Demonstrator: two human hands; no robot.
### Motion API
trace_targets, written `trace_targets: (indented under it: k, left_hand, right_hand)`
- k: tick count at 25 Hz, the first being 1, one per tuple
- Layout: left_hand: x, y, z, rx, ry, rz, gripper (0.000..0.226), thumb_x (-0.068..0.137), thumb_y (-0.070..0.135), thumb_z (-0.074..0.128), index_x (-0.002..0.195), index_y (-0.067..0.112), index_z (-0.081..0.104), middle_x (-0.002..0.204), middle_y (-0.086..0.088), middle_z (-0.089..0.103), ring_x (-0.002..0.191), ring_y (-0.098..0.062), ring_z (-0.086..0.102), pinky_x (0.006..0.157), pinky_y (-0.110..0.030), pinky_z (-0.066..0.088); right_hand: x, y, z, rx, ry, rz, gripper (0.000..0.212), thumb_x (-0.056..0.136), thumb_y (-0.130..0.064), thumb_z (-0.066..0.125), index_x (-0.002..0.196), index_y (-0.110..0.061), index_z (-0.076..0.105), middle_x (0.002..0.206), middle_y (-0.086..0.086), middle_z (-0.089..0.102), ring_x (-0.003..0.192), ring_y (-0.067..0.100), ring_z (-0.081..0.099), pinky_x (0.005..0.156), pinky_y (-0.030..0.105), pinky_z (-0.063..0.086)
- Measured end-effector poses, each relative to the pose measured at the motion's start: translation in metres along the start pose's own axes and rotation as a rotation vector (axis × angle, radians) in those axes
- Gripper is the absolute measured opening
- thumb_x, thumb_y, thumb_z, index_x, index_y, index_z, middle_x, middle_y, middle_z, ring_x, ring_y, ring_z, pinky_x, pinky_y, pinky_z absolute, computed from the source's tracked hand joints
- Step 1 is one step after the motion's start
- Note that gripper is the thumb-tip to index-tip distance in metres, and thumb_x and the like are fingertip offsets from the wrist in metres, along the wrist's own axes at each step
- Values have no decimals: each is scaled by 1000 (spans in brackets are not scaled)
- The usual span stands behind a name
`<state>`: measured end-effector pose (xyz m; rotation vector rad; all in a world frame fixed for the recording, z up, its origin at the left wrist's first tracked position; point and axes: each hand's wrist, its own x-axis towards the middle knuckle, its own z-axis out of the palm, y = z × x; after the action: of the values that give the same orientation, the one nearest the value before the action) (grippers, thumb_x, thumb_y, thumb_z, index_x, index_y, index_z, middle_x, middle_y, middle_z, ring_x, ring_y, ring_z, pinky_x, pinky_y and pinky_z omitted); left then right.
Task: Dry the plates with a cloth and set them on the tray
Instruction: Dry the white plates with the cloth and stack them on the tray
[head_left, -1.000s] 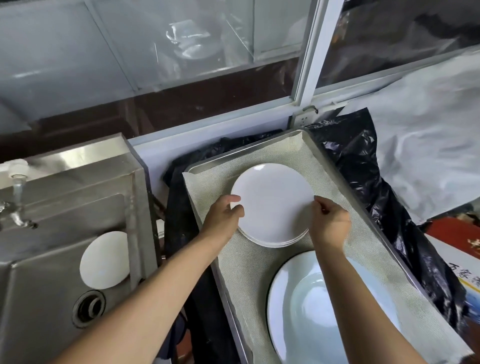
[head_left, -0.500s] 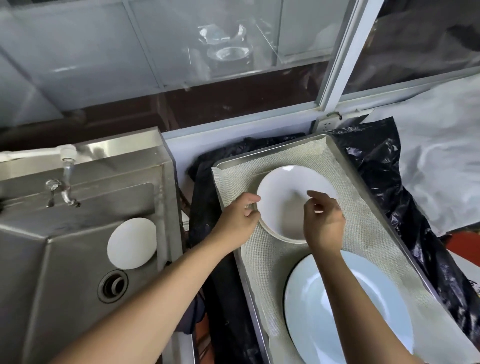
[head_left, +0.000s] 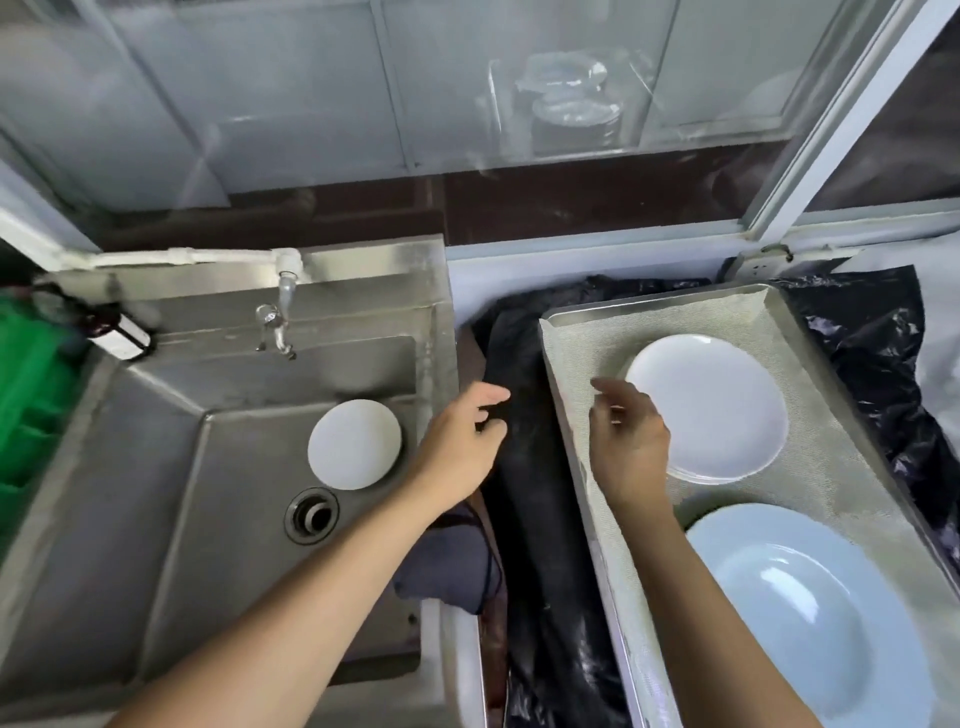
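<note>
A stack of small white plates (head_left: 711, 405) rests on the metal tray (head_left: 779, 306), which is lined with a grey mat. A large pale blue plate (head_left: 810, 613) lies on the tray nearer to me. One more small white plate (head_left: 354, 444) leans inside the steel sink (head_left: 208, 467) on the left. My left hand (head_left: 462, 441) hovers over the gap between sink and tray, fingers apart and empty. My right hand (head_left: 626, 441) is over the tray's left side beside the plate stack, fingers loosely apart, holding nothing. No cloth for drying is visible.
A tap (head_left: 278, 322) stands at the back of the sink, above the drain (head_left: 311, 514). Black plastic sheeting (head_left: 530, 519) fills the gap and wraps around the tray. A green crate (head_left: 26, 395) sits far left. Glass panes rise behind.
Both hands have let go of the small plate stack and drawn back to the left. My view has swung left, so the sink takes up more of the frame.
</note>
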<state>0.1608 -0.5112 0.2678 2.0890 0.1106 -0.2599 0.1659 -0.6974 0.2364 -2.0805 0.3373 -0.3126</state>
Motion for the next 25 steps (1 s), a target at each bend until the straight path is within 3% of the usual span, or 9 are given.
trace_targets:
  k: [3, 6, 9, 12, 15, 20, 25]
  left_hand:
    - [-11, -28, -41, 13, -3, -5, 33, 97, 12, 49, 117, 37, 60, 124, 17, 61, 104, 9, 54, 76, 0, 38]
    - [-23, -61, -84, -21, 16, 1, 35, 96, 11, 50, 116, 39, 59, 124, 18, 62, 112, -3, 55, 81, -6, 38]
    - [-38, -98, -127, -62, 26, -7, 37, 94, 8, 49, 111, 39, 59, 114, 25, 61, 110, -3, 57, 82, -1, 37]
    - [-48, -139, -169, -77, 34, -25, 34, 94, 9, 50, 113, 34, 62, 115, 26, 61, 109, -1, 57, 84, -4, 39]
    - [-53, -177, -207, -77, 20, -51, 33, 95, 10, 50, 120, 28, 63, 122, 18, 63, 112, -2, 57, 86, -12, 41]
    - [-56, -231, -243, -95, 1, -79, 34, 95, 6, 52, 119, 26, 63, 122, 16, 63, 111, -6, 58, 91, -12, 45]
    - [-33, -283, -247, -135, 16, -157, 35, 94, 2, 53, 117, 28, 62, 116, 23, 63, 107, 6, 59, 85, -2, 42]
  right_hand:
    - [-24, -25, 36, 2, -45, -1, 28, 96, -9, 56, 116, -16, 73, 103, 6, 72, 90, 23, 68, 85, 33, 51]
    - [-53, -50, 75, -33, -83, 5, 29, 95, -10, 56, 116, -20, 72, 104, 5, 71, 93, 22, 67, 86, 33, 50]
    - [-85, -74, 120, -46, -79, 20, 25, 96, -13, 56, 114, -21, 72, 102, 5, 68, 89, 18, 64, 83, 32, 48]
    - [-115, -92, 168, -59, -77, 36, 25, 97, -13, 56, 113, -22, 73, 98, -1, 67, 79, 5, 57, 76, 20, 40]
    - [-143, -103, 211, -60, -58, 80, 21, 96, -13, 59, 106, -23, 75, 86, -14, 64, 77, 5, 58, 66, 10, 37]
    - [-173, -107, 264, -130, -117, 132, 23, 95, -11, 60, 110, -20, 74, 102, 1, 73, 88, 16, 67, 79, 26, 45]
    - [-175, -81, 308, -158, -205, 158, 25, 95, -11, 61, 111, -24, 74, 101, 1, 72, 81, 9, 62, 77, 22, 44]
